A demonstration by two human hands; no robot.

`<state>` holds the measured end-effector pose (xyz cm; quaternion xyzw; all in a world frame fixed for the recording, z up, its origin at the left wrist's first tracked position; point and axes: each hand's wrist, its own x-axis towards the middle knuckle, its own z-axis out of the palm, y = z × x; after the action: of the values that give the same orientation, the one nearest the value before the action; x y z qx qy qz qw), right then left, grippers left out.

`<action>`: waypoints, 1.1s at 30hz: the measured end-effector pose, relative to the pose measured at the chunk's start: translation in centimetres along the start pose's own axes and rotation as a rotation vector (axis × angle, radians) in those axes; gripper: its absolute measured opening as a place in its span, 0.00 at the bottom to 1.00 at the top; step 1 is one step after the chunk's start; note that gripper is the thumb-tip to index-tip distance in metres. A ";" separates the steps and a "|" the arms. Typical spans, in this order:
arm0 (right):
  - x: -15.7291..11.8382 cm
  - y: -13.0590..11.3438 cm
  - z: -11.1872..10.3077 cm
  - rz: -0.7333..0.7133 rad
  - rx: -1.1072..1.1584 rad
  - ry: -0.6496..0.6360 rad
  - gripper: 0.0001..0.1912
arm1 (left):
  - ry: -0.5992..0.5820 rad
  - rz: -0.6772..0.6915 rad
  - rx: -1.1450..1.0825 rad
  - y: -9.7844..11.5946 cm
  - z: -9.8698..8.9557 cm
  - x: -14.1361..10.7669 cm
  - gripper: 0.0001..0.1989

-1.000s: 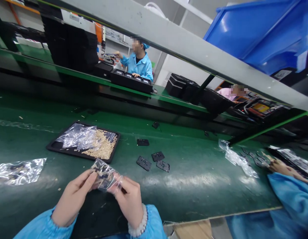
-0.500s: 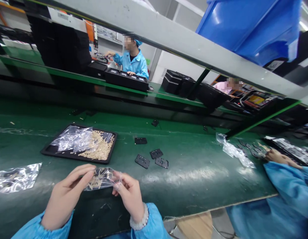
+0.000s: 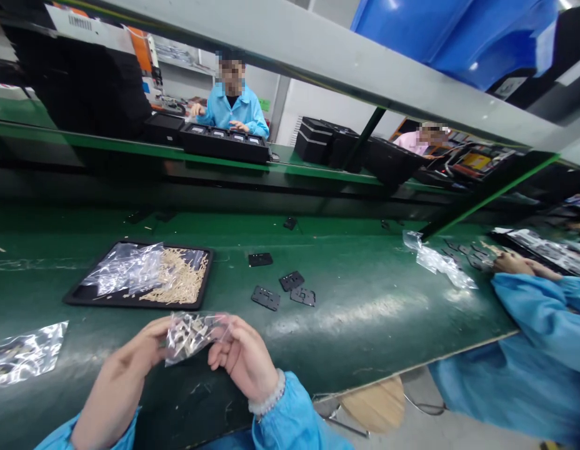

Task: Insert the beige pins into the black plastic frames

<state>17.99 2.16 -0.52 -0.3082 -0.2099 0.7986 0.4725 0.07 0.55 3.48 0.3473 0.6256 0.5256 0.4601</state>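
Note:
A small clear plastic bag [image 3: 192, 336] of small metallic and dark parts is held up over the front of the green bench. My left hand [image 3: 130, 362] is closed on the bag's left side, its fingertips partly hidden behind the plastic. On the other side, my right hand [image 3: 245, 356] pinches the bag's right end between thumb and fingers. Just beyond the bag lies a black tray [image 3: 130, 302] with small beige pieces [image 3: 177, 281] and crumpled clear bags [image 3: 125, 269]. Another filled clear bag [image 3: 30, 353] rests left of my left hand.
Several flat black plates [image 3: 265, 297] lie on the green bench [image 3: 355, 275]. To the right, a clear bag [image 3: 440, 262] lies near a co-worker's hands [image 3: 515, 264]. A green post [image 3: 491, 194] slants up to a grey beam. Across the bench, a person [image 3: 234, 109] stands behind black boxes.
The bag has tilted and now shows more metallic parts. My left hand has turned and shifted slightly lower. The view has swung a little; the person opposite now faces forward.

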 end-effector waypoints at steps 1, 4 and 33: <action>0.0 0.1 0.0 0.041 0.057 -0.014 0.19 | -0.004 0.008 0.033 0.2 0.2 -0.1 0.33; 0.0 0.4 -0.1 0.136 0.150 -0.037 0.12 | 0.069 0.136 0.191 0.6 0.4 -0.3 0.25; -0.7 0.5 -1.4 0.184 -0.022 0.114 0.28 | -0.136 1.157 0.833 2.3 -1.1 2.2 0.19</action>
<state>18.90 1.35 -1.67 -0.3763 -0.1623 0.8173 0.4050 -1.85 2.70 5.25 0.8024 0.4596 0.3798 -0.0253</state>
